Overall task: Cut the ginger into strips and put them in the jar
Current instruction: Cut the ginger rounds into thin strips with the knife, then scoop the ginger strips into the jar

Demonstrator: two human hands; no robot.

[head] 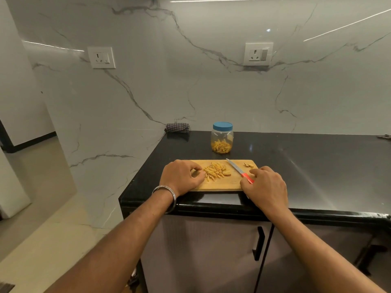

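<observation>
Sitting mid-frame on the wooden cutting board (220, 185) is a heap of ginger strips (215, 171). The left hand (182, 176) rests just left of it, fingers curled loosely, gripping nothing as far as I can see. The right hand (265, 188) covers the red handle of the knife (239, 170), blade pointing up-left; can't tell if it's actually gripping. Above the board stands the jar (222, 138), blue lid on, strips inside already. A folded cloth (177, 127) lies by the wall.

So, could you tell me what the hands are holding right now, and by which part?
The right hand holds the knife by its red handle, with the blade lying on the cutting board. The left hand rests beside the ginger strips; whether it pinches any cannot be told.
</observation>
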